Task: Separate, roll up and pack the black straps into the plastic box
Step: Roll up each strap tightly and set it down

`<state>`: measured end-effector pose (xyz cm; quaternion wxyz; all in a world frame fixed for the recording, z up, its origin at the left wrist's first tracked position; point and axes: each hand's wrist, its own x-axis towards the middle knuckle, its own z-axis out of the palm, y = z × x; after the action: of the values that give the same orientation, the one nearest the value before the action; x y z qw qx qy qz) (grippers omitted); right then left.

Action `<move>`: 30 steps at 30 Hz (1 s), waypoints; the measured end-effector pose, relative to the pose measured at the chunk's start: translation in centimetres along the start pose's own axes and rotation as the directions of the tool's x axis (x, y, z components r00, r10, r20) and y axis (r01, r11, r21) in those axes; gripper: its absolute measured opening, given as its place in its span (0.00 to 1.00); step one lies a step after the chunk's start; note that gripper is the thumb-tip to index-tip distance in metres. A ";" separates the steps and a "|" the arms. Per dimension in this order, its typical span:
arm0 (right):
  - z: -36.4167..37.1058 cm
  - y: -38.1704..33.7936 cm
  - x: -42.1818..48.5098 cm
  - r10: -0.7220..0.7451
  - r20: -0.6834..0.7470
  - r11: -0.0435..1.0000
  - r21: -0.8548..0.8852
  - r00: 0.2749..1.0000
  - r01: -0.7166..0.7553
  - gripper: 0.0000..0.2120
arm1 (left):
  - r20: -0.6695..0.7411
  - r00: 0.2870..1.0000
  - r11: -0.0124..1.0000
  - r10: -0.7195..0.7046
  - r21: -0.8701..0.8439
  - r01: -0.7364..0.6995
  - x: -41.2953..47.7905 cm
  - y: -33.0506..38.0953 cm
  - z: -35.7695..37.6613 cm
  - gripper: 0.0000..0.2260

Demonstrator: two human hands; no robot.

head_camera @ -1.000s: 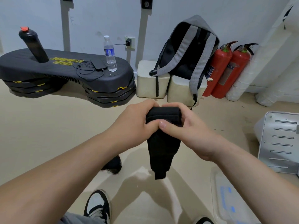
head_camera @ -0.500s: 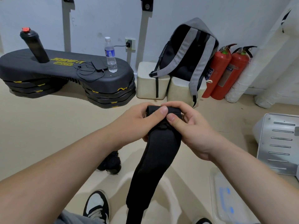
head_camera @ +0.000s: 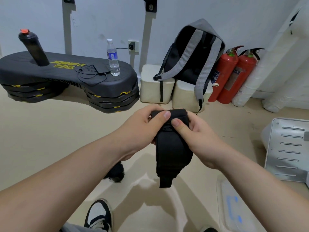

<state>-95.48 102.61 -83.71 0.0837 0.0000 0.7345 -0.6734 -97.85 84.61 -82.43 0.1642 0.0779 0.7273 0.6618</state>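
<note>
A wide black strap (head_camera: pixel 172 153) hangs in mid-air in front of me. Its top end is wound into a small roll between both hands. My left hand (head_camera: pixel 142 129) grips the roll from the left, thumb pressed on top. My right hand (head_camera: pixel 194 134) holds it from the right, thumb on the front of the roll. The loose tail hangs down to about knee height. A clear plastic lid or box with blue clips (head_camera: pixel 234 208) lies on the floor at the lower right, partly cut off. Another black bundle (head_camera: pixel 117 173) lies on the floor under my left forearm.
A black stepped fitness platform (head_camera: pixel 70 77) stands at the left with a water bottle (head_camera: pixel 113 59), a black bottle and a cable on it. A grey backpack (head_camera: pixel 194 61) rests on white blocks by the wall, next to two red fire extinguishers (head_camera: pixel 234 74). A white slotted panel (head_camera: pixel 289 148) lies right. My shoe (head_camera: pixel 98 215) is below.
The hanging tail is shorter than half a second ago, when it reached past the frame's bottom. Both hands stay on the roll, thumbs shifted slightly.
</note>
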 end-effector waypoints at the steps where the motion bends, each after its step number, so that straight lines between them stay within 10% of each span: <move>1: 0.1 -0.1 -0.1 0.037 0.028 0.995 0.093 0.999 -0.040 0.11 | -0.010 0.999 0.999 0.043 0.028 -0.043 -0.1 0.1 0.0 0.06; 14: 0.1 -0.7 -0.6 0.178 0.166 0.898 0.376 0.970 -0.229 0.23 | 0.195 0.838 0.642 0.510 0.562 -0.522 0.5 -2.3 -0.5 0.14; 23: -0.7 -0.3 0.1 0.089 0.036 0.945 0.314 0.995 -0.096 0.17 | 0.151 0.987 0.998 -0.048 -0.019 0.052 0.1 -1.1 -0.1 0.17; 30: -0.4 0.1 0.2 0.023 0.046 0.949 0.312 0.999 -0.037 0.23 | -0.075 0.996 0.999 0.042 0.014 -0.041 -0.2 -0.5 0.8 0.12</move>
<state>-95.67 102.95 -83.79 0.1083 0.0103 0.6164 -0.7799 -97.37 85.20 -82.95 0.1223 0.0689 0.7353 0.6631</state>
